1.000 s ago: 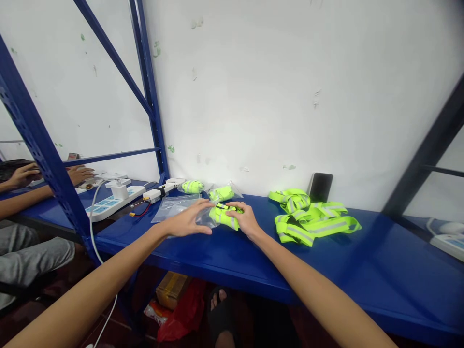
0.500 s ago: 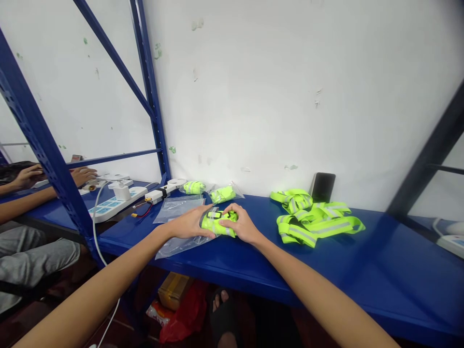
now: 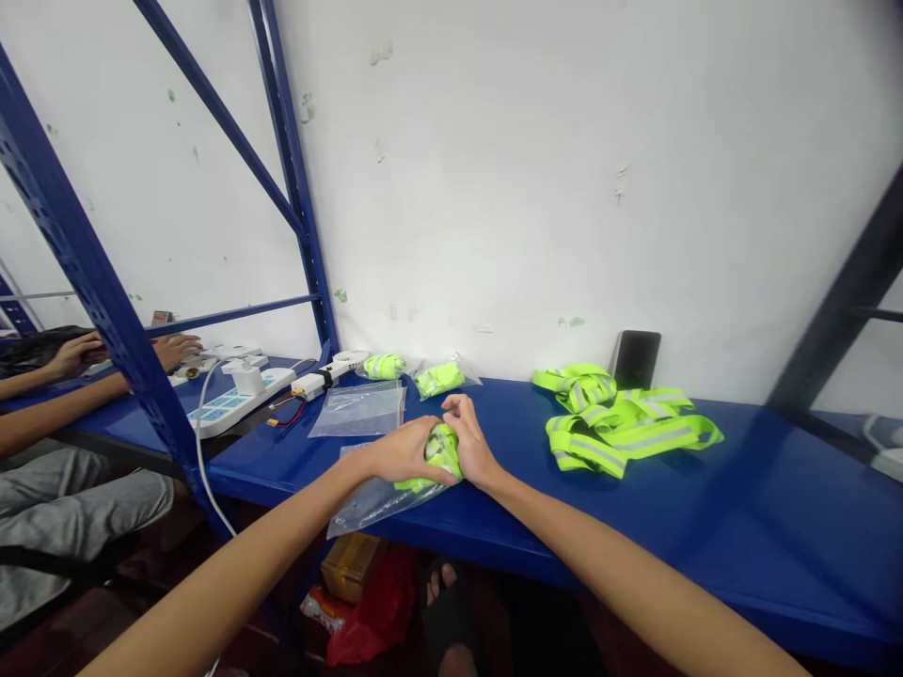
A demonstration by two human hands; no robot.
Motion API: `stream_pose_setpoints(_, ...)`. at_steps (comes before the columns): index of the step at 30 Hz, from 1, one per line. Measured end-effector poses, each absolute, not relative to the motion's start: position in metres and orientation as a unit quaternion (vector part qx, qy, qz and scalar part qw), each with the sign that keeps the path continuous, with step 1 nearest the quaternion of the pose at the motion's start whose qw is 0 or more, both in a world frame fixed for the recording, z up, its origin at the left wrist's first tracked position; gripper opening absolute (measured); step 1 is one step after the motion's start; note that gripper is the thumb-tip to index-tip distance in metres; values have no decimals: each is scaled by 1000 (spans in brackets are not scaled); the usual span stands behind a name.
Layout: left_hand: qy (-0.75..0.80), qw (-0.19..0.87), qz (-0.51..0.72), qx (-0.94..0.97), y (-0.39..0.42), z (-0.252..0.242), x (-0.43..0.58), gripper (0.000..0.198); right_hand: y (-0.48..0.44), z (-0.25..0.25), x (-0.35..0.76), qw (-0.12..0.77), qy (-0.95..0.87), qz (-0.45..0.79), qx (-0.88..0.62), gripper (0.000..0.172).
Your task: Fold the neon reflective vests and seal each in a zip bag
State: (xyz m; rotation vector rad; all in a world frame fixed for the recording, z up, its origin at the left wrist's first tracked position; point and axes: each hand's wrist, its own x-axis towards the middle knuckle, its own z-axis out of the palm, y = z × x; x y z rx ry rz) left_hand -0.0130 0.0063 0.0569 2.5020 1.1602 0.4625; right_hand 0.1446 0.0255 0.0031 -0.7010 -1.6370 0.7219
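L hand (image 3: 403, 453) + R hand (image 3: 469, 444) clamped on folded hi-vis vest (image 3: 443, 453), bundle betw. palms, poly bag (image 3: 373, 503) beneath

1. A blue steel shelf (image 3: 635, 527) runs along a white wall.
2. Against the wall lie a neon-yellow reflective bundle (image 3: 383, 367) and a bagged bundle (image 3: 438, 380).
3. A flat clear plastic bag (image 3: 358, 412) lies just in front of them.
4. A second clear bag (image 3: 373, 503) reaches the front edge, with a held neon bundle (image 3: 443, 453) at its far end.
5. To the right lies a tangled reflective vest (image 3: 621, 423), beside a black phone (image 3: 635, 359) tilted against the wall.
6. At the left end sit a white device (image 3: 317, 381) and red-and-black wires (image 3: 286, 412).
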Motion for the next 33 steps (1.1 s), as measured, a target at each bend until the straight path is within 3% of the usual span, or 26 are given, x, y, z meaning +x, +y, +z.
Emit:
stream_pose_setpoints(4, 401, 123, 149, 896, 7, 60, -15, 74, 37, 1, 155, 600, -648, 339, -325, 16)
stream_pose_setpoints(10, 433, 103, 159, 881, 6, 68, -35, 76, 35, 7, 161, 399, -696, 532, -270, 20)
stream_pose_setpoints(14, 416, 91, 145, 893, 4, 67, -26, 63, 25, 8, 148, 369, -704, 541, -274, 20)
stream_pose_setpoints(16, 411, 84, 140, 897, 3, 67, -20, 62, 22, 8, 146, 351, -664, 604, -266, 22)
stream_pose_setpoints(18, 408, 81, 138, 899, 1, 69, -18, 70, 22, 9, 147, 332, -591, 692, -248, 25)
stream_pose_setpoints(21, 408, 92, 132, 899, -3, 74, -20, 93, 26, 10, 151, 308, -530, 755, -232, 44)
stream_pose_setpoints(23, 421, 126, 138, 888, -4, 78, -22, 88, 28, 10, 152, 330, -541, 739, -230, 49)
stream_pose_setpoints(26, 468, 173, 173, 849, 2, 80, -23, 61, 28, 10, 152, 394, -592, 660, -241, 43)
stream_pose_setpoints(33, 542, 166, 176, 805, 34, 71, -14, 38, 24, 15, 148, 434, -641, 566, -283, 38)
